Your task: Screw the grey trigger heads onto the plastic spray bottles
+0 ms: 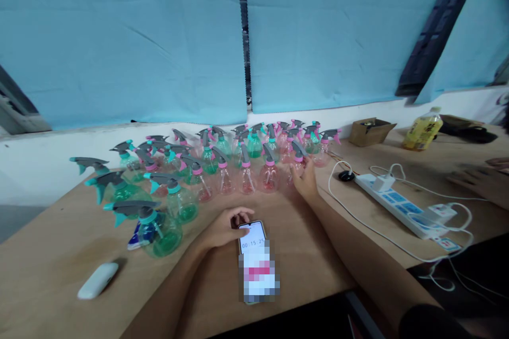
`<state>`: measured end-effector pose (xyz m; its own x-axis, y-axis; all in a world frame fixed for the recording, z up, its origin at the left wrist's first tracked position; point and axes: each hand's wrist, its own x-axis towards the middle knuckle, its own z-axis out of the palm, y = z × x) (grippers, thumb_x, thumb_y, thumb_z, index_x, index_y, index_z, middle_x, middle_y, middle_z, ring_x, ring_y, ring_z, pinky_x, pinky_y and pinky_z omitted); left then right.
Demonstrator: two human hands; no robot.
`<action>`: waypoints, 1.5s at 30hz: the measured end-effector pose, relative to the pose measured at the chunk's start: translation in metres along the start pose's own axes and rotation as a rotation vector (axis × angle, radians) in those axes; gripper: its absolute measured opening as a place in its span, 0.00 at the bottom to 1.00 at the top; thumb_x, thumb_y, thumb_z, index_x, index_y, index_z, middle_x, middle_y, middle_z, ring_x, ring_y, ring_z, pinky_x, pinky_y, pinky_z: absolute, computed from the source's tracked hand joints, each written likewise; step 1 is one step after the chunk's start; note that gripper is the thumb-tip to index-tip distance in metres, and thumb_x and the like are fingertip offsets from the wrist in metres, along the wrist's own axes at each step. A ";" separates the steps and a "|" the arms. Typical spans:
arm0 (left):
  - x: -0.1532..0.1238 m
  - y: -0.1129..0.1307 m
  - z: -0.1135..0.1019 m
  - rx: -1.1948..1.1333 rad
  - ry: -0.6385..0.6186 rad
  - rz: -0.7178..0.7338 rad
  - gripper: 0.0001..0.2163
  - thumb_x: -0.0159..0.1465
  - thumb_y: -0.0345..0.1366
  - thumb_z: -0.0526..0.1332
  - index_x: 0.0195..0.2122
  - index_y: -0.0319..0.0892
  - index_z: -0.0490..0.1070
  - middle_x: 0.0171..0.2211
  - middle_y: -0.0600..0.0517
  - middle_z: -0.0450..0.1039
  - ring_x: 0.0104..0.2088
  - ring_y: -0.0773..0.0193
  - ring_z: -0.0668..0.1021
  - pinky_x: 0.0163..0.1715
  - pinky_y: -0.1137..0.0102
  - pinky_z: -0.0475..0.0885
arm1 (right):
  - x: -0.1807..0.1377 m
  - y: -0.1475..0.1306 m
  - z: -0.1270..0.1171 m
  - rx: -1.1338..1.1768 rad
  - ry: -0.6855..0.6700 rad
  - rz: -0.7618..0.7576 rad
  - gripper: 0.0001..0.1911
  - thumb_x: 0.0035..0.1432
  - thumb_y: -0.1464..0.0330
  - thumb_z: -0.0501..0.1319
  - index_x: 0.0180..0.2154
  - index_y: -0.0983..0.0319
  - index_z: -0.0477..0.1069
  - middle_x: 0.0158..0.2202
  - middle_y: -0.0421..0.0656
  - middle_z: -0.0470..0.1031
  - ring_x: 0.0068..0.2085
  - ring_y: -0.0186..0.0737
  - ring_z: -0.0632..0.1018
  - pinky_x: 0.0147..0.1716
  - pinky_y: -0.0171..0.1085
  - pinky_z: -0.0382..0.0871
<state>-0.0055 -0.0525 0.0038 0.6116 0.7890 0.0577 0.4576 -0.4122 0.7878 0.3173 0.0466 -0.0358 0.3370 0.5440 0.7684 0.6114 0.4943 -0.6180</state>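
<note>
a pink-collared spray bottle (298,158) is gripped by the right hand (305,181) at the right end of the front row, thumb and fingers closed around its clear body; its base is hidden by the hand. the upper screen of the phone (253,246) is touched by the thumb of the left hand (222,228); the other fingers are loosely bent past its top edge, with nothing seen held in them. the phone is laid flat on the table (290,243), "00:15:25" shown, lower part pixelated. more spray bottles (247,180) with pink or teal collars are stood in a cluster behind and to the left. a green-tinted spray bottle (167,238) is placed nearest on the left, a blue item (141,235) partly hidden by it. a white case (98,279) is laid in front. to the right, a power strip (397,206) is plugged with white chargers (384,183); a cardboard box (369,133) and a yellow-labelled drink bottle (422,131) are placed behind. another person's hand (475,180) is rested at the right edge, blurred.
</note>
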 end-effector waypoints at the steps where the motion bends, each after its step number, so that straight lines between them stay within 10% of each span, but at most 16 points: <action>1: -0.001 0.001 -0.001 0.009 -0.005 0.003 0.21 0.58 0.39 0.65 0.53 0.48 0.70 0.40 0.52 0.74 0.32 0.67 0.68 0.34 0.71 0.65 | 0.000 0.000 0.000 0.001 -0.004 0.001 0.31 0.60 0.57 0.60 0.59 0.63 0.57 0.53 0.54 0.66 0.54 0.52 0.70 0.55 0.56 0.63; 24: -0.007 0.024 -0.002 0.238 -0.028 0.014 0.21 0.63 0.46 0.60 0.57 0.54 0.67 0.45 0.52 0.73 0.40 0.61 0.72 0.44 0.66 0.65 | -0.002 0.005 0.000 0.049 -0.004 0.003 0.35 0.60 0.57 0.60 0.62 0.63 0.50 0.58 0.57 0.61 0.56 0.51 0.69 0.56 0.55 0.62; 31: -0.014 0.035 -0.013 0.299 -0.191 0.092 0.39 0.52 0.53 0.69 0.64 0.58 0.58 0.54 0.49 0.68 0.55 0.48 0.67 0.58 0.55 0.57 | -0.003 0.008 -0.001 0.062 -0.024 0.002 0.33 0.61 0.58 0.59 0.61 0.64 0.51 0.58 0.59 0.61 0.59 0.52 0.66 0.58 0.56 0.60; 45: 0.002 0.017 0.017 0.197 0.088 -0.023 0.19 0.60 0.41 0.63 0.52 0.48 0.70 0.40 0.52 0.73 0.38 0.62 0.73 0.40 0.68 0.66 | -0.003 0.008 -0.001 0.052 -0.014 0.007 0.31 0.61 0.58 0.58 0.61 0.65 0.52 0.57 0.58 0.63 0.58 0.52 0.67 0.58 0.55 0.60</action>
<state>0.0144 -0.0654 0.0070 0.5445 0.8326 0.1011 0.5933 -0.4676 0.6553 0.3221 0.0482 -0.0426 0.3309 0.5566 0.7620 0.5707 0.5250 -0.6314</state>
